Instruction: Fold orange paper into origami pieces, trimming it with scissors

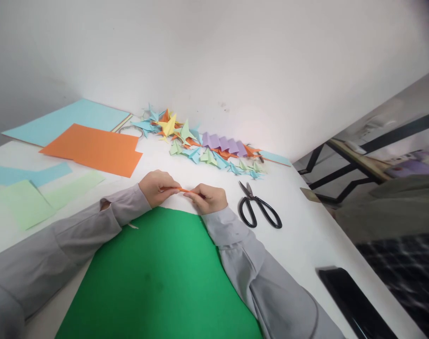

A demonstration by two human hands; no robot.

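From here I see the left hand (156,187) and the right hand (211,197) each pinching one end of a narrow orange paper piece (183,190) — its long axis runs crosswise from one to the other, dipping slightly rightward. It is just past the green sheet (158,278), over the white surface (299,226) — black-handled scissors (251,197) lie near the right hand, blades pointing away.

Orange paper piece (183,189), green mat (158,273), grey sleeves (80,233)
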